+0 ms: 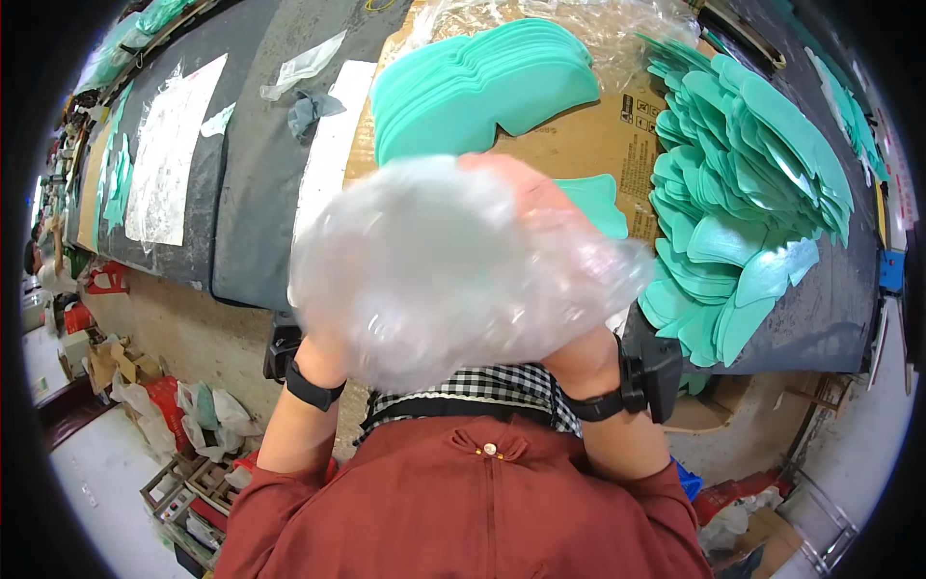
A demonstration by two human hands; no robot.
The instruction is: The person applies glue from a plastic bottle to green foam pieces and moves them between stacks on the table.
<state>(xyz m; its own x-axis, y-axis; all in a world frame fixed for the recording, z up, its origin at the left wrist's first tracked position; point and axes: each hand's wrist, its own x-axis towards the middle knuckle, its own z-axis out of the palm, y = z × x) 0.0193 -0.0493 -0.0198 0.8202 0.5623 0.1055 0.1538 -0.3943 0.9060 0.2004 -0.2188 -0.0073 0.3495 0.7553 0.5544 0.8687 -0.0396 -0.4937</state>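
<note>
A crumpled clear plastic bag (424,280), blurred by motion, is held up in front of my body, over the table's near edge. My right hand (545,198) shows partly through the film, its fingers bent around the bag near its top. The plastic hides most of my left hand (326,349); only its base shows at the bag's lower left, and its fingers are covered. Just beyond the bag stands a neat stack of green foam sheets (482,87), cut in a curved, notched shape. One more green sheet (593,203) lies on the cardboard, partly behind the bag.
Flattened cardboard (579,145) covers part of the dark table (260,193). A large loose heap of green foam pieces (743,164) rests at the right. Clear plastic film (569,24) lies at the back. A grey scrap (312,111) and white sheets (178,154) are on the left.
</note>
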